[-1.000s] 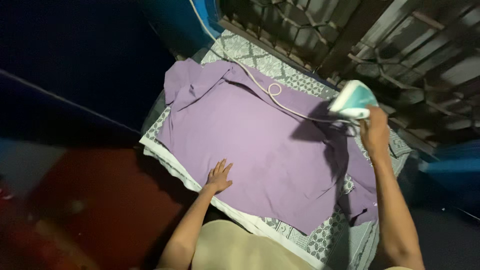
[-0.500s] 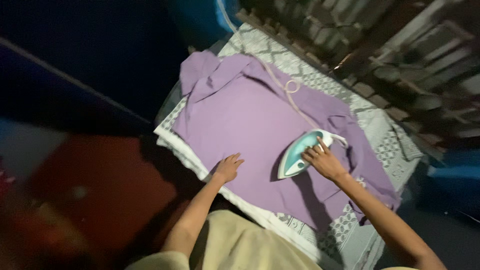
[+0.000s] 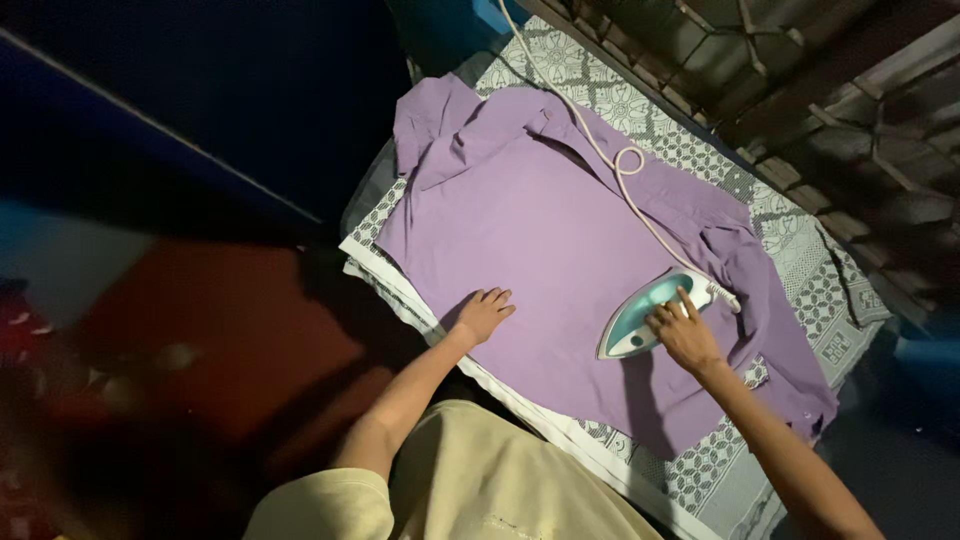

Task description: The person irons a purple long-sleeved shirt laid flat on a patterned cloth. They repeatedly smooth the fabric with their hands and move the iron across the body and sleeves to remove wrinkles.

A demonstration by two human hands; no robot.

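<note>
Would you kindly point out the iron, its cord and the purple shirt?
iron (image 3: 640,318): head view, teal top face.
cord (image 3: 628,160): head view, the loop.
purple shirt (image 3: 520,230): head view, flat middle panel.

Dim scene, light falling from above onto the middle; dark, blurry left edge.

The room is dim, with light falling mainly on the bench (image 3: 800,270), which is covered by a grey-and-white patterned cloth (image 3: 690,470) and runs from near right to far centre. To the left the floor (image 3: 200,320) looks reddish-brown and blurred. A dark blue wall (image 3: 200,100) fills the far left. Far right stands a dark metal grille (image 3: 820,80) with hexagonal bars.
</note>
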